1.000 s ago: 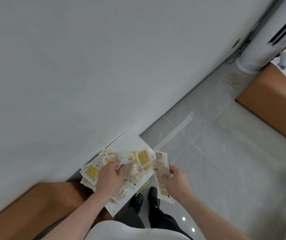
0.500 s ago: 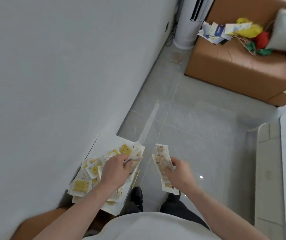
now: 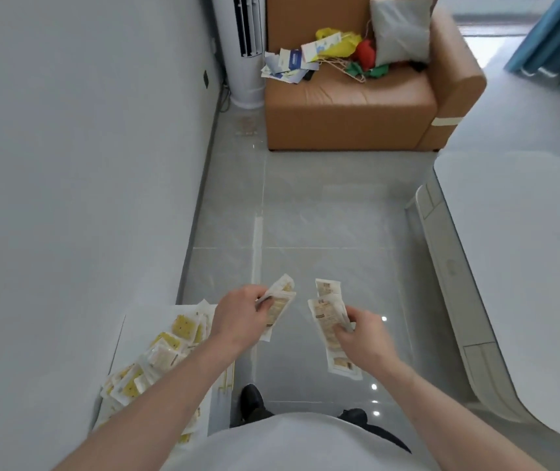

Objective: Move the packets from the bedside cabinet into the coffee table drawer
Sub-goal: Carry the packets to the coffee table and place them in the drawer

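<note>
Bright daylight; floor (image 3: 322,215) glare; soft, edge-warped picture

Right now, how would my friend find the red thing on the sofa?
Look at the brown sofa at the far end of the floor, beside the tall white air conditioner. On its seat, the red thing sits between a yellow bag and a grey cushion; nothing else there is red.

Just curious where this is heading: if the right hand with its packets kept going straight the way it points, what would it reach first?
The right hand points ahead over bare floor. Nothing stands in that line until the brown sofa at the far end. The white coffee table lies off to its right, though depth is hard to judge.
</note>
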Demonstrator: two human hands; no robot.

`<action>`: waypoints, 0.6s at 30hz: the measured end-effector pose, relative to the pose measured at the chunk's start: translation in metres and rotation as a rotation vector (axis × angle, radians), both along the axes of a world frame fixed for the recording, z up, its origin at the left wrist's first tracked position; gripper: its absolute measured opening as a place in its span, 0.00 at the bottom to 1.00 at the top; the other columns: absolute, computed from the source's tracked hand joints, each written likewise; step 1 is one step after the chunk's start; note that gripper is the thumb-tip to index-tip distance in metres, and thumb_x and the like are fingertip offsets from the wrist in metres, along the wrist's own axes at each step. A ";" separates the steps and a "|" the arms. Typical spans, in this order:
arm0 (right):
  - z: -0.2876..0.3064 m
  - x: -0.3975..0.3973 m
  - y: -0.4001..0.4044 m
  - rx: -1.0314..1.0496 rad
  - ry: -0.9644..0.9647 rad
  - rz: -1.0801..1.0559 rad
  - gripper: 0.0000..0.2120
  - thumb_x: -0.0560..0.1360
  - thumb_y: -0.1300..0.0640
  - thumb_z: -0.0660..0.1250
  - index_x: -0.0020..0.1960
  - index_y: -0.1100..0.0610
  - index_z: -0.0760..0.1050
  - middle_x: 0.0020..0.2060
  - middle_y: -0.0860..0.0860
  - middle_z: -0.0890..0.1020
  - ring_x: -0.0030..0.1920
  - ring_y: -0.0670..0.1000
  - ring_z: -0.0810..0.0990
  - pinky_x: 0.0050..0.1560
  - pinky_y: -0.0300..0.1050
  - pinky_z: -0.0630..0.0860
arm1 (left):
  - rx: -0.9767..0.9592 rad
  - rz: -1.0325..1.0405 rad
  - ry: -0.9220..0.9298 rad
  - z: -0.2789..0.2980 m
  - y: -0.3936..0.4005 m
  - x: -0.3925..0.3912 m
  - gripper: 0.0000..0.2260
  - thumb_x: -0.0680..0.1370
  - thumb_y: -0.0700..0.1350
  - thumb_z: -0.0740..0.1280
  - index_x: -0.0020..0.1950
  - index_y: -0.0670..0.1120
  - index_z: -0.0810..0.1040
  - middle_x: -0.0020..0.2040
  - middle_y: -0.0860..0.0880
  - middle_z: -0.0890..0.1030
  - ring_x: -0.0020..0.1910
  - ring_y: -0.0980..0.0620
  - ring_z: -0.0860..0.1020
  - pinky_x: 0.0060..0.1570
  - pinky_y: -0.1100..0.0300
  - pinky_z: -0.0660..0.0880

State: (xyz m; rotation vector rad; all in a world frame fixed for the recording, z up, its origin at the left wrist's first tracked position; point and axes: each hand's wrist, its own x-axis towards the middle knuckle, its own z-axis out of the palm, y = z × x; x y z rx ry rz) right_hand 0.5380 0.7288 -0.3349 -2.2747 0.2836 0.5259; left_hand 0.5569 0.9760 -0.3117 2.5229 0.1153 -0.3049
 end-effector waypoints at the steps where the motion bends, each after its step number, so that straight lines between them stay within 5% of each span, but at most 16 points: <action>1: 0.002 -0.002 -0.021 0.004 -0.005 -0.018 0.14 0.77 0.59 0.66 0.55 0.42 0.83 0.41 0.34 0.83 0.34 0.45 0.86 0.29 0.43 0.83 | 0.004 -0.016 0.001 0.002 -0.020 0.002 0.22 0.82 0.50 0.68 0.29 0.56 0.67 0.28 0.54 0.72 0.29 0.54 0.71 0.29 0.57 0.60; 8: 0.008 -0.029 -0.170 0.011 -0.032 -0.172 0.13 0.78 0.57 0.68 0.55 0.41 0.82 0.45 0.39 0.86 0.40 0.43 0.86 0.35 0.43 0.84 | -0.008 -0.148 -0.022 0.013 -0.169 0.012 0.11 0.82 0.52 0.68 0.41 0.52 0.81 0.35 0.54 0.80 0.36 0.49 0.78 0.35 0.52 0.75; 14: 0.015 -0.057 -0.277 -0.020 -0.055 -0.335 0.09 0.77 0.54 0.68 0.49 0.39 0.81 0.41 0.34 0.85 0.39 0.36 0.83 0.33 0.37 0.79 | -0.034 -0.304 -0.040 0.014 -0.283 0.024 0.15 0.81 0.52 0.68 0.34 0.58 0.73 0.33 0.56 0.77 0.35 0.53 0.76 0.31 0.57 0.66; 18: 0.019 -0.073 -0.340 -0.004 -0.076 -0.463 0.10 0.76 0.55 0.68 0.47 0.40 0.82 0.39 0.30 0.83 0.40 0.38 0.84 0.40 0.46 0.83 | -0.026 -0.396 -0.028 0.016 -0.351 0.038 0.11 0.81 0.50 0.68 0.38 0.53 0.78 0.35 0.54 0.78 0.37 0.49 0.78 0.34 0.53 0.74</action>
